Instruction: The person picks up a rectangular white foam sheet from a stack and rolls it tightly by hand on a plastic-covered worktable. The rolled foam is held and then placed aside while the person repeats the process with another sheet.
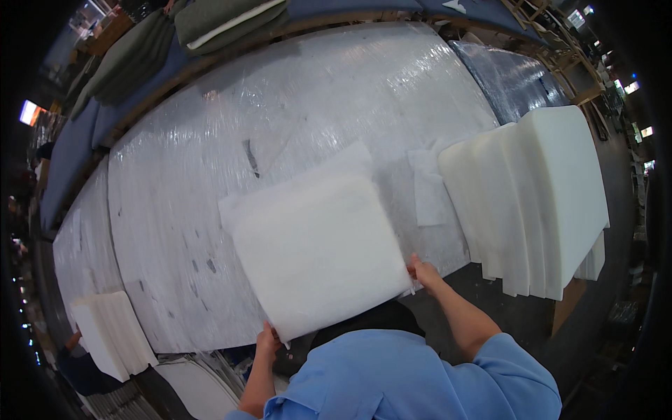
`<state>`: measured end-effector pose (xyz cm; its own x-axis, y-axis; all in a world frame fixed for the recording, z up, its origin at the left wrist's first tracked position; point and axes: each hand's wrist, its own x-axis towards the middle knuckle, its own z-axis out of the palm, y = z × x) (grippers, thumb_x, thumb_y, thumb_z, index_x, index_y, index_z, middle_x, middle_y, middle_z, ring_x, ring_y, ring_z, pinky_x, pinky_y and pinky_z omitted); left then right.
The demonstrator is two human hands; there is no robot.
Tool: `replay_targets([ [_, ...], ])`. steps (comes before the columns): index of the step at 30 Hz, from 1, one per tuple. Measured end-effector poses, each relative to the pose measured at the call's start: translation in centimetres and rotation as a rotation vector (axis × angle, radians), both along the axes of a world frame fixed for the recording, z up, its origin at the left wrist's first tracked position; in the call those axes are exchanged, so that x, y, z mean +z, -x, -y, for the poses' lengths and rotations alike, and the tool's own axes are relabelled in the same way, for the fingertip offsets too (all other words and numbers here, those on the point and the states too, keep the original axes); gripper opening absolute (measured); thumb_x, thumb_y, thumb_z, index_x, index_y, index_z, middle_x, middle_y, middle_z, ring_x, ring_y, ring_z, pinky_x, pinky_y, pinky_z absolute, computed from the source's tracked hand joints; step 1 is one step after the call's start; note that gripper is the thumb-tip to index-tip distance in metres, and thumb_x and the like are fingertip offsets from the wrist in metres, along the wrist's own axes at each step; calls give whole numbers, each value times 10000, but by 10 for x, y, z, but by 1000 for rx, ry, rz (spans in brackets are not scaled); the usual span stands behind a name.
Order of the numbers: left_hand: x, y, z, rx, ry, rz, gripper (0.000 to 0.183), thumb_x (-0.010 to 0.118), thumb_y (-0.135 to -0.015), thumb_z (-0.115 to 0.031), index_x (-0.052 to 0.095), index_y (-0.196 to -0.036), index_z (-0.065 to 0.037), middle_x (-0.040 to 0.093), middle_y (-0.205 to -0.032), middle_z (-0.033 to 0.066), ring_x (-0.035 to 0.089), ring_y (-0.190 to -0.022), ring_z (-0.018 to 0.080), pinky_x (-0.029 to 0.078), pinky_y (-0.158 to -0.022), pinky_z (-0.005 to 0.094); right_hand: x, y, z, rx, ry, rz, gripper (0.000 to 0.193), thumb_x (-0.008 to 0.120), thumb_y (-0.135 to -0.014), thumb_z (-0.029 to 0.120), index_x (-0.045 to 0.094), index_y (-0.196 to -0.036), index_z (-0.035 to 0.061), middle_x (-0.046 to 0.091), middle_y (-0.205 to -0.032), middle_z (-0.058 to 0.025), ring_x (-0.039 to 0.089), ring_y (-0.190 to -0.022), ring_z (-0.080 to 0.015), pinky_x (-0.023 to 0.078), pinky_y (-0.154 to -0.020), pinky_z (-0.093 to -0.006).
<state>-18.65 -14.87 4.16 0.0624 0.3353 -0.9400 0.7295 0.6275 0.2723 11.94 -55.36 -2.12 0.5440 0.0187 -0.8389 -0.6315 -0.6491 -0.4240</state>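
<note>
A white, square foam cushion pad [318, 255] lies in front of me at the near edge of the plastic-wrapped table. A thin white fibre sheet [297, 183] sticks out past its far side. At the pad's near left corner, my left hand [268, 341] is closed, fingers pinching the edge material. My right hand [424, 273] pinches the near right corner, its thumb on top. What lies under the pad is hidden.
A tall stack of white foam slabs [525, 203] leans at the right, beside a loose white piece [428, 189]. Clear wrap covers the table [189, 154]. More foam pieces [115, 332] are at lower left by another person's arm [75, 341]. Green-grey cushions [227, 21] lie far back.
</note>
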Motion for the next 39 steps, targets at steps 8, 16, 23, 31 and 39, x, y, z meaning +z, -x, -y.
replay_targets([
  [8,-9,-4,-2,-49,-118,46,695,399,-1096,-569,681,-1269,42,721,-1180,147,643,-1063,269,501,-904,410,30,14,-38,196,214,204,698,438,-1056,599,740,-1186,-17,707,-1234,-283,649,-1231,-402,475,-1038,-447],
  [16,-20,-44,-27,-52,-407,203,685,416,-1096,-520,686,-1208,99,726,-1164,226,680,-1057,328,504,-936,430,18,-28,-81,131,75,478,715,359,-1058,611,741,-1169,17,707,-1181,-291,638,-1193,-452,473,-1029,-485],
  [23,-21,-74,-62,-333,-668,131,573,437,-1092,-441,682,-1258,50,723,-1230,228,674,-1172,356,496,-1000,425,23,-94,-120,109,73,326,711,446,-1065,605,714,-1153,-48,726,-1104,-172,661,-1040,-306,490,-977,-414],
  [31,-44,-156,-108,-84,-814,299,541,506,-1071,-465,692,-1299,-11,728,-1262,172,663,-1212,303,482,-1045,372,20,-152,-191,-20,-131,398,787,417,-1066,642,645,-1305,-72,682,-1259,-178,632,-1144,-302,475,-1025,-416],
  [39,-36,-189,-132,-68,-603,168,680,532,-1033,-600,714,-1242,21,733,-1102,149,656,-1031,247,495,-945,367,6,-166,-197,-8,-224,226,768,462,-1066,618,607,-1368,-73,658,-1320,-167,601,-1211,-260,460,-1057,-381],
])
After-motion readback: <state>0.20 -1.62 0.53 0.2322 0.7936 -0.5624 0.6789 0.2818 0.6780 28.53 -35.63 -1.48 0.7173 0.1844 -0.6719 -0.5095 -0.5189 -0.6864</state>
